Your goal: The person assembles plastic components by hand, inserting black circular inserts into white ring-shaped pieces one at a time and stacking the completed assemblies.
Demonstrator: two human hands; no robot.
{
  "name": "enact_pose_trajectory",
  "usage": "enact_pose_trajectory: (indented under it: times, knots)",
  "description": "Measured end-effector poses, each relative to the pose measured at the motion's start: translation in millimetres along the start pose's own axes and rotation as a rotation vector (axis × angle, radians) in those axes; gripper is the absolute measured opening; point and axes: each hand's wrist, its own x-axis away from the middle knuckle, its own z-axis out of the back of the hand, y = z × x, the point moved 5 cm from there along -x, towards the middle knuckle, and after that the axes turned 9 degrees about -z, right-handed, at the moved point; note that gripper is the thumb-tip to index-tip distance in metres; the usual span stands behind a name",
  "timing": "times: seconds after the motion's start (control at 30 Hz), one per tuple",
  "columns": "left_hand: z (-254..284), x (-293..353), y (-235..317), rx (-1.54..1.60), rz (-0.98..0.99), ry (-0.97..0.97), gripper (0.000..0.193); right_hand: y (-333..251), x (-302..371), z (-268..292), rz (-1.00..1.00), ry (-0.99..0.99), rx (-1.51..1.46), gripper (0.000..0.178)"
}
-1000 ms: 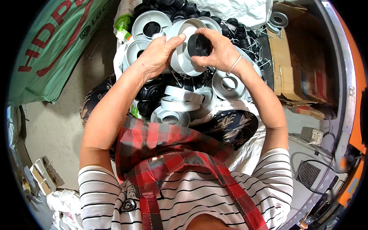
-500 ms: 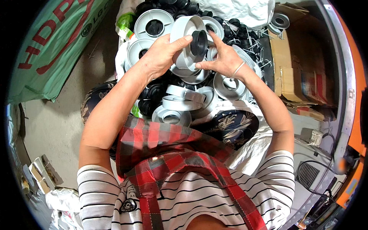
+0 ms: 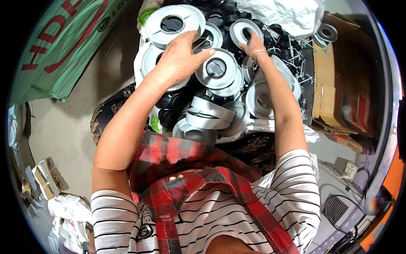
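Note:
My left hand (image 3: 179,57) has its fingers at the near right edge of a large grey plastic disc (image 3: 154,27). The thumb is spread away from the disc, and the hand looks open. A black cap (image 3: 172,24) fills this disc's centre, and another grey disc shows behind it. My right hand (image 3: 255,44) grips a smaller grey plastic ring (image 3: 237,27) with an open centre; the thumb is at its near edge and some fingers are hidden. Between my hands lies another grey disc (image 3: 228,80) with a black cap (image 3: 216,67), stacked on a similar piece.
Several grey rings (image 3: 207,122) are heaped near my lap. Black plastic caps (image 3: 169,118) and thin white strips (image 3: 302,78) surround them. A cardboard box (image 3: 323,93) stands right, with a grey ring (image 3: 327,31) at its far corner. A green sack (image 3: 55,55) stands left.
The grey disc with the black cap, held in both hands before, is out of them and appears on the far left stack. My right hand has moved to the smaller ring. The view has shifted slightly.

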Motion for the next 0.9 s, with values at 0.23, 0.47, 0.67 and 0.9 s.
enact_pose_trajectory:
  times: [0.23,0.47,0.67,0.9]
  knots:
    - [-18,-14,-12,0.804,0.36,0.009,0.048,-17,8,30,0.099,-0.024,-0.325,0.042]
    - [-31,-11,-6,1.425,0.524,0.219,0.023,-100,80,106,0.394,-0.449,-0.924,0.032]
    - [-17,-13,-12,1.062,0.441,0.266,0.031,-3,-26,-14,0.109,-0.107,-0.123,0.053]
    - [-13,-7,-13,0.973,0.471,0.26,0.04,-8,-9,-95,0.042,-0.396,0.136,0.049]
